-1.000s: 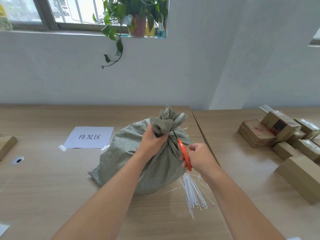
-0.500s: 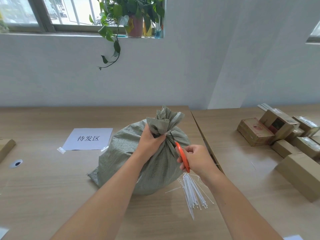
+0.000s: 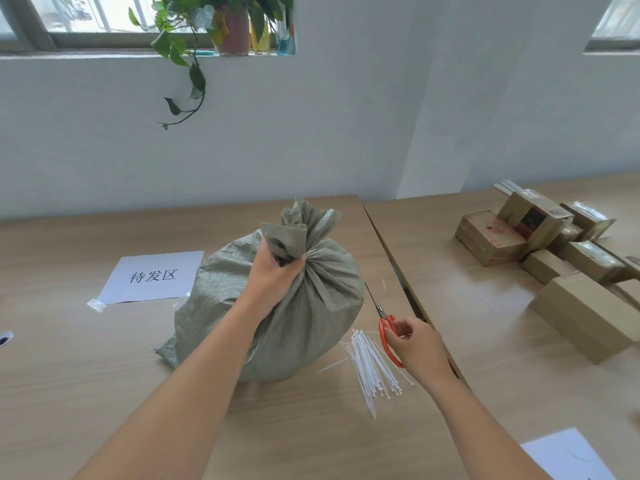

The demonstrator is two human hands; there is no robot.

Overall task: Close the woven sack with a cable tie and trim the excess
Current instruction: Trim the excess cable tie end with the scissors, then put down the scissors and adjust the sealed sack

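A full grey-green woven sack stands on the wooden table, its neck gathered into a bunch at the top. My left hand grips that neck from the left. A thin white cable tie shows around the neck by my fingertips. My right hand is to the right of the sack, low over the table, and holds orange-handled scissors with the blades shut and pointing away from me. A short white cut piece lies on the table beyond the blades.
A pile of white cable ties lies by the sack's right base. A taped paper label sits to the left. Several cardboard boxes crowd the adjoining table on the right. Another sheet lies at the near right.
My right hand has pulled the scissors away from the sack's neck, down and to the right, near the table. My left hand still grips the neck.
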